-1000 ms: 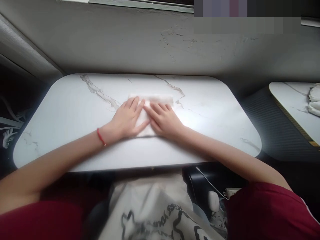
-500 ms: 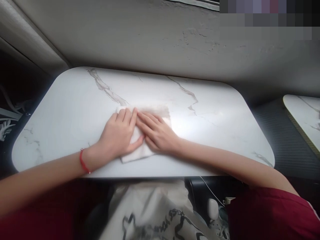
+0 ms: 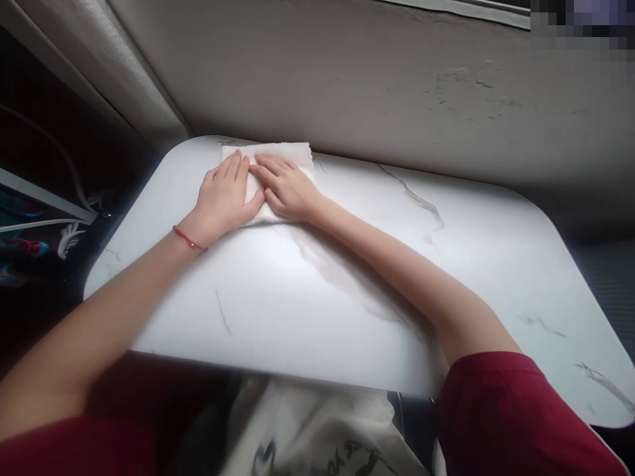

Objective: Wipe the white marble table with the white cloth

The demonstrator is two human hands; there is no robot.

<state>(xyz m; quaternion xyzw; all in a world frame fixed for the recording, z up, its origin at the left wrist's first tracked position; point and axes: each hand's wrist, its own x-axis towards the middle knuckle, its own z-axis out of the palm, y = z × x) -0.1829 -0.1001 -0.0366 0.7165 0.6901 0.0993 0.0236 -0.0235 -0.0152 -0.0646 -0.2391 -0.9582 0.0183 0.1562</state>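
Note:
A white cloth (image 3: 290, 153) lies flat near the far edge of a white marble-patterned table (image 3: 278, 297). My left hand (image 3: 225, 192) presses on the cloth's left part, its fingers stretched out and pointing away from me. On the right part rests my right hand (image 3: 288, 188), palm down with fingers extended to the left. The two hands lie close together, thumb side to thumb side, and a strip of cloth shows between the fingers. A red string bracelet (image 3: 190, 239) circles my left wrist.
A grey wall (image 3: 347, 86) with peeling patches runs along the table's far edge. White cables (image 3: 72, 239) hang beyond the left edge. Below the near edge is a pale fabric with dark lettering (image 3: 317, 430).
Both hands and the cloth have moved away from me, from the middle of the table to its far edge. The view has shifted left.

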